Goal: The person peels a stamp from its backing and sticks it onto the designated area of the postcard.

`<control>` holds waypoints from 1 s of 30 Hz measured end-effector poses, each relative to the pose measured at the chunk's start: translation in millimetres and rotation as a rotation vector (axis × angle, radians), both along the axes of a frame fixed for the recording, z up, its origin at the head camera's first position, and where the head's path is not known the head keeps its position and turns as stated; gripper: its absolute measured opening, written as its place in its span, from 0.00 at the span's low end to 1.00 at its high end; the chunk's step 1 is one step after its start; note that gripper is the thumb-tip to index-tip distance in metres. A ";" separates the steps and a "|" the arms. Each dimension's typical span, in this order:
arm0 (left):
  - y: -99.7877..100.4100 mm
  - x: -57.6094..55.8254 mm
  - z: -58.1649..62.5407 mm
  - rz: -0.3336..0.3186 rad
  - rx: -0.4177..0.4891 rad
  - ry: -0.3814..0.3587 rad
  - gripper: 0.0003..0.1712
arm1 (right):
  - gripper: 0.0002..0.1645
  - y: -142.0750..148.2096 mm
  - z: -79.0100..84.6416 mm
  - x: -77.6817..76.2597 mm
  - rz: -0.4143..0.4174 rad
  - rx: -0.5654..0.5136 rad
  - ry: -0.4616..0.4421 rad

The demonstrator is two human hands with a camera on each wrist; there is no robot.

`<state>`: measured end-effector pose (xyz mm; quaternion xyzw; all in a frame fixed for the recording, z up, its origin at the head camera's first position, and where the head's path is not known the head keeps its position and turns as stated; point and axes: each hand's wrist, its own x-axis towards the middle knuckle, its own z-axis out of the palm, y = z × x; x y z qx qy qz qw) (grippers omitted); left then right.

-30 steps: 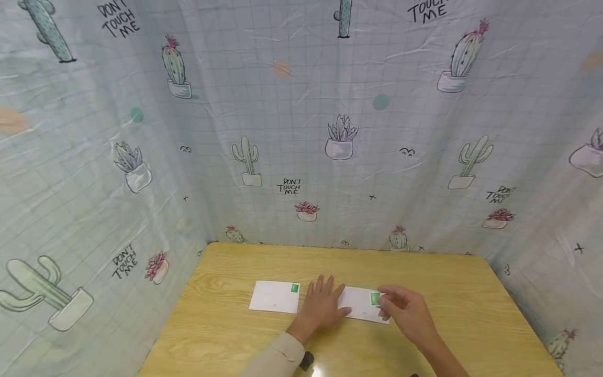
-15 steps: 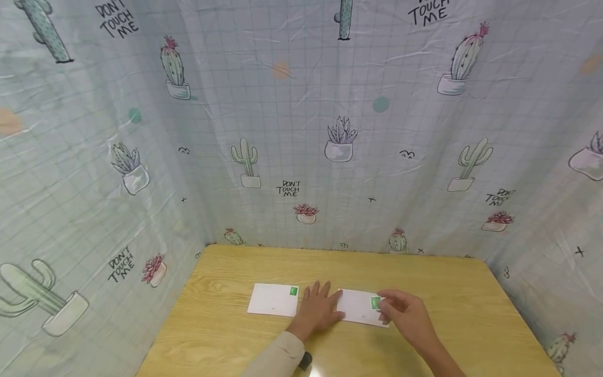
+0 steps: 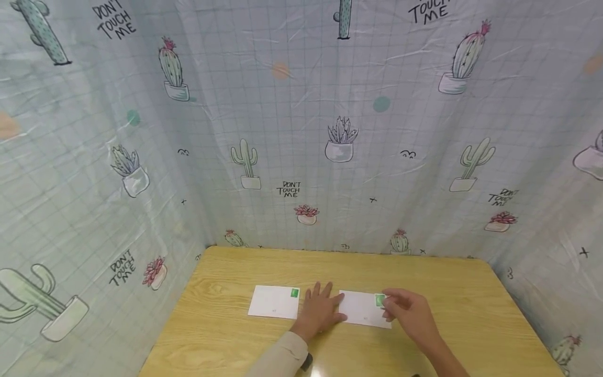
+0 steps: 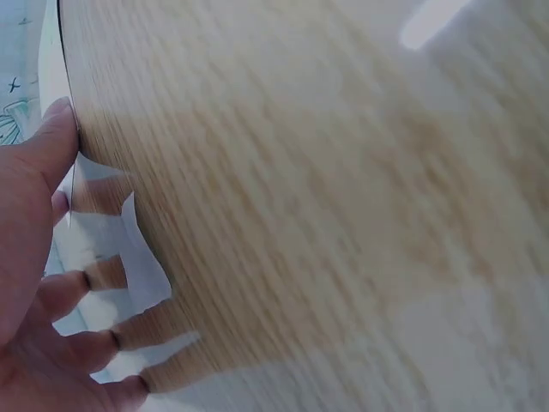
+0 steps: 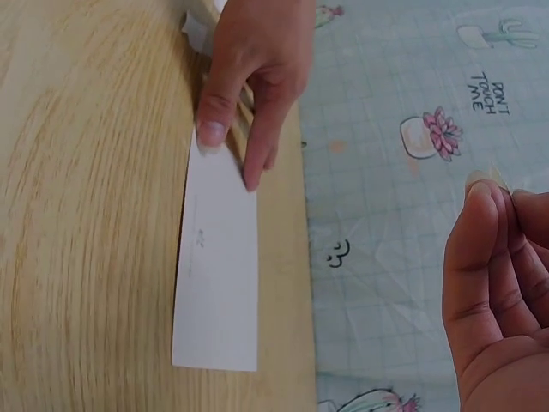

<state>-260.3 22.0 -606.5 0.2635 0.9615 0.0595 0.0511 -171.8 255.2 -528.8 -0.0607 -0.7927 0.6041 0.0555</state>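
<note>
A white envelope [image 3: 360, 309] lies on the table in the head view. My left hand [image 3: 320, 309] is spread flat, with its thumb and index finger pressing the envelope's left end. My right hand [image 3: 412, 314] pinches a small green stamp [image 3: 379, 300] over the upper right corner. In the right wrist view only a pale edge of the stamp [image 5: 495, 177] shows between the fingertips, and the envelope [image 5: 219, 283] below appears bare at that end. Left of my left hand lies another white envelope [image 3: 273, 302] with a green stamp [image 3: 294, 292] at its upper right corner.
The wooden table [image 3: 226, 340] meets a cactus-print curtain [image 3: 301, 131] at the back and sides. A small dark object [image 3: 307, 361] shows by the left sleeve. In the left wrist view, a curved white patch [image 4: 144, 257] lies near the fingers; its nature is unclear.
My right hand, with the stamp, has shifted very slightly right toward the envelope's corner. The left hand stays on the envelope's left end. The view has tilted slightly.
</note>
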 end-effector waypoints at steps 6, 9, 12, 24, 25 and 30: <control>1.1 0.0 1.0 0.002 -0.018 -0.005 0.37 | 0.16 8.4 -4.4 -6.1 0.006 0.010 0.017; 1.6 -1.0 -0.1 0.003 -0.017 -0.011 0.37 | 0.16 13.0 -6.6 -10.8 0.003 0.028 0.009; 1.4 -1.6 -0.5 0.006 -0.014 -0.017 0.37 | 0.17 17.5 -8.4 -15.4 0.005 0.052 -0.009; 0.7 -1.6 -2.1 0.012 -0.020 -0.018 0.37 | 0.19 28.3 -17.8 -25.5 0.014 0.075 -0.061; 0.8 -1.8 -2.0 0.014 -0.023 -0.016 0.37 | 0.19 28.9 -19.0 -26.4 0.010 0.075 -0.070; 1.8 -2.4 -2.9 0.024 -0.031 -0.017 0.37 | 0.19 34.2 -24.9 -32.2 0.010 0.105 -0.090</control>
